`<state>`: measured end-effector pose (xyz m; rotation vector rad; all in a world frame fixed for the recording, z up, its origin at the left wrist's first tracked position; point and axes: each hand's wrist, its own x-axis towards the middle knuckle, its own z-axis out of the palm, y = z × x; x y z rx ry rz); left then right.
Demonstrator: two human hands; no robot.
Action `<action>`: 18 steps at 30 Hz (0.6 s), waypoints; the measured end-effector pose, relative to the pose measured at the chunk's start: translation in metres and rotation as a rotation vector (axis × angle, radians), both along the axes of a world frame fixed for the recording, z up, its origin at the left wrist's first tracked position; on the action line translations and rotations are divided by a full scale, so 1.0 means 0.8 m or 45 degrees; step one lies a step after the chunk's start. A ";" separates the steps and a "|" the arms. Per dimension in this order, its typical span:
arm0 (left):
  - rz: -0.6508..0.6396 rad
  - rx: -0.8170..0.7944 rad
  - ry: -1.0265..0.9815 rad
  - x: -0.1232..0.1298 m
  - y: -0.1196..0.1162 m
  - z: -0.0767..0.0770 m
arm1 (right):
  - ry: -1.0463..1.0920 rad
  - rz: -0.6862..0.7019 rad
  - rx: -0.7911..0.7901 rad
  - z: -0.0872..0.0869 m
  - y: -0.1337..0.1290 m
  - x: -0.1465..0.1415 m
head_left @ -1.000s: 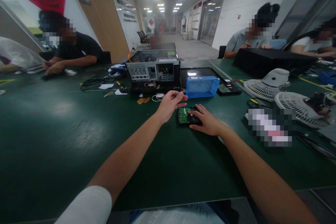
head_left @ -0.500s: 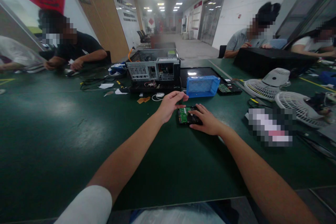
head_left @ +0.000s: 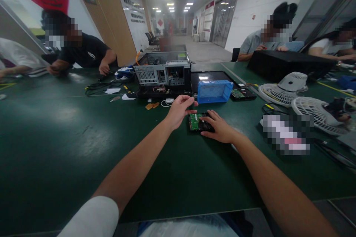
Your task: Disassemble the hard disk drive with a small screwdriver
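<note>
A hard drive with a green circuit board [head_left: 194, 122] lies on the green table [head_left: 133, 166], in front of me. My right hand [head_left: 218, 127] rests on its right part, fingers spread over the board and along the edges. Just above the drive's left end is my left hand [head_left: 180, 111], its thumb and fingers closed around something too small and dark to name. Behind the hands a blue plastic box [head_left: 215, 92] stands tilted, its open side towards me.
An open computer case [head_left: 162, 74] stands behind my left hand. Another hard drive [head_left: 243, 94] lies right of the blue box. White fan parts [head_left: 280, 92] and a black box [head_left: 286, 64] are at the right. Paper scraps and cables lie left. Several people sit around the table.
My left hand has shifted very slightly; my right hand and the drive have stayed in place. At the left, the person in black has moved a hand to the right and lowered it towards the table.
</note>
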<state>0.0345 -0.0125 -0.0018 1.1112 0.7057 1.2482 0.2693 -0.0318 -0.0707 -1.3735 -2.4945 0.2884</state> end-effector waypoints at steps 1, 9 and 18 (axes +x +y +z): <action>0.008 -0.004 -0.004 0.000 0.000 0.001 | 0.001 0.001 -0.002 0.000 0.000 0.000; 0.111 -0.058 -0.020 -0.001 0.006 0.000 | -0.006 -0.006 -0.021 0.004 -0.002 -0.002; 0.032 -0.015 0.159 -0.004 0.001 0.008 | -0.018 -0.009 -0.009 0.000 -0.001 -0.001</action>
